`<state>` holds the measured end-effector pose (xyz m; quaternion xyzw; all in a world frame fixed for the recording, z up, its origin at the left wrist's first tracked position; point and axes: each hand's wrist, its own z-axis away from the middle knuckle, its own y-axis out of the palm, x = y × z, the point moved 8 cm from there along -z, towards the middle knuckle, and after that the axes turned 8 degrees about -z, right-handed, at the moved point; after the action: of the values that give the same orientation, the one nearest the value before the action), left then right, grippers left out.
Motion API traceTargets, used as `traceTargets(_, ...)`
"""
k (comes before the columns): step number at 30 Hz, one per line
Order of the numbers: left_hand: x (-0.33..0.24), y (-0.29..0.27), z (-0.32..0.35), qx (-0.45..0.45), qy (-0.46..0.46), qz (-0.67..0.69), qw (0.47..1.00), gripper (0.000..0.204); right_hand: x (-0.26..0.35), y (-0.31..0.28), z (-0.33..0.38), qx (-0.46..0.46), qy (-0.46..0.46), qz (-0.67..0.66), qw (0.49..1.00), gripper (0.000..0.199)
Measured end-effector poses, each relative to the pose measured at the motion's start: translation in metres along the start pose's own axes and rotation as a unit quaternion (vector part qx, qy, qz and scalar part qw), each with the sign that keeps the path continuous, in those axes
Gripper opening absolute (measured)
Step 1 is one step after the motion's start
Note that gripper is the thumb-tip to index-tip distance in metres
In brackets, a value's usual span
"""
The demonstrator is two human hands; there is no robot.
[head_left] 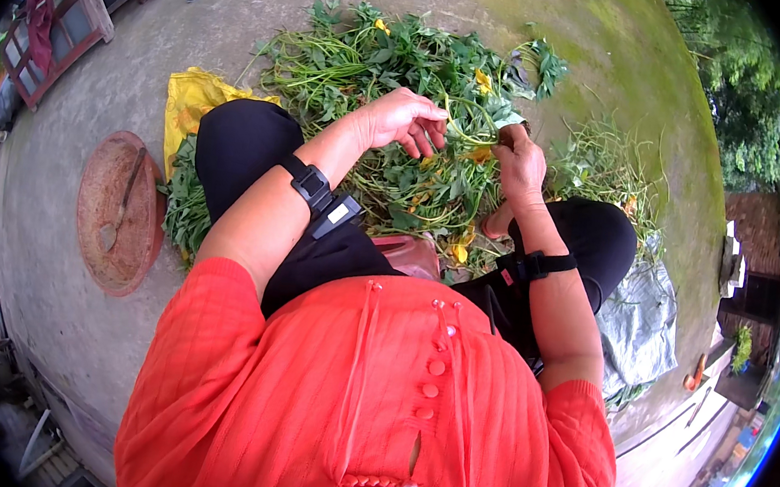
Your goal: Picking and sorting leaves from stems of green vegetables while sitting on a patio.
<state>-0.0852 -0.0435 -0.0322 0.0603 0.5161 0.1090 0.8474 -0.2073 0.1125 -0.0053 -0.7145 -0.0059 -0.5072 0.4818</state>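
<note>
A seated person in an orange top is working through a green vine stem (472,125) held over the lap, the right hand (520,162) pinching it in a clenched grip while the left hand (407,118) is curling loosely around it, fingers half released. A big heap of leafy vines (379,59) is waiting on the concrete ahead; a smaller bunch (186,200) is lying left, beside a yellow sack (188,97) and a round woven tray (116,212).

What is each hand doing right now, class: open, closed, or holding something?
Left hand: fingers curled, partly open, touching a thin green plant stem; no firm grip visible.
Right hand: closed, pinching the same stem beside a yellow flower.
</note>
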Motion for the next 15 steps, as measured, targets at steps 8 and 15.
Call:
traceTargets(8, 0.07, 0.001, 0.017, -0.037, -0.225, -0.217, 0.949, 0.036, 0.024, -0.001, 0.014, 0.004, -0.021, -0.048, 0.999, 0.026)
traceTargets(15, 0.067, -0.015, 0.024, -0.151, -0.199, -0.223, 0.942, 0.034, 0.016, -0.025, 0.009, -0.036, 0.044, -0.167, 0.984, 0.026)
